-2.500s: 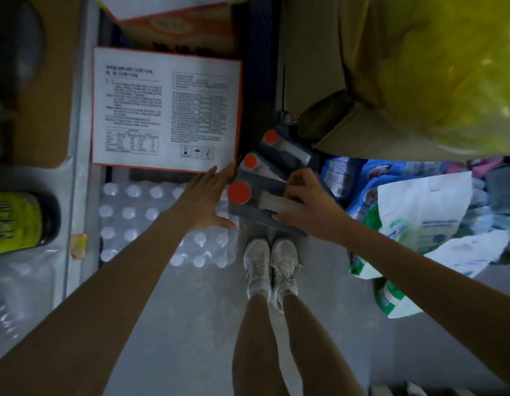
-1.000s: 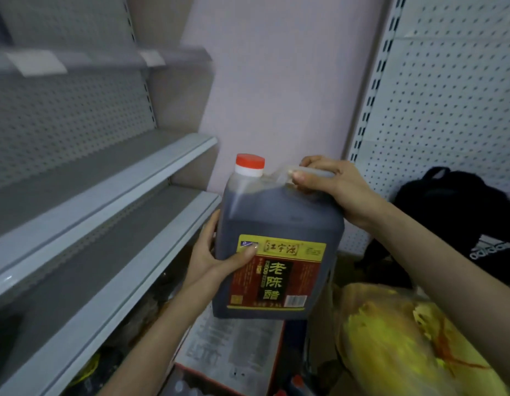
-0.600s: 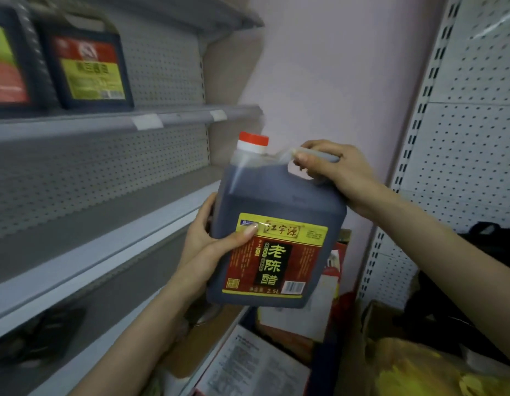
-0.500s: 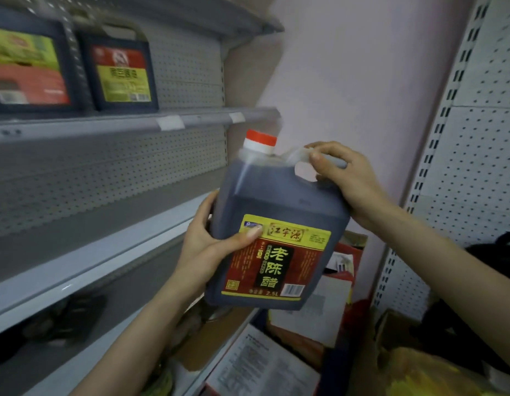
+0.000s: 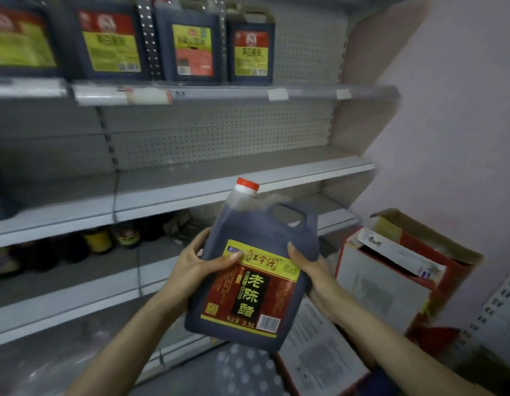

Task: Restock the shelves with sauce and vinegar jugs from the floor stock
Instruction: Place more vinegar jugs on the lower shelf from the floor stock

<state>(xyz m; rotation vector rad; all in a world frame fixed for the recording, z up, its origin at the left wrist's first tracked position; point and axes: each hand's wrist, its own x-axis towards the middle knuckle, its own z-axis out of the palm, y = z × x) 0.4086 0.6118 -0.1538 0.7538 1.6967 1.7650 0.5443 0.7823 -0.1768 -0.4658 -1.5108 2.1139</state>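
Fingers [image 5: 232, 256]: curled round the vinegar jug [image 5: 249, 292] from both sides, left thumb across its yellow label.
Left hand [image 5: 191, 267]: grips the left edge.
Right hand [image 5: 312, 271]: grips the right edge, below the handle.
Vinegar jug: held tilted, red cap [image 5: 247, 185] uppermost, before the middle shelf [image 5: 191, 181].
Top shelf [image 5: 305, 94]: dark jugs [image 5: 191, 50] in a row.

dark vinegar jug [image 5: 252, 270], red cap, red-yellow label, tilted right, held before shelves [image 5: 248, 178].
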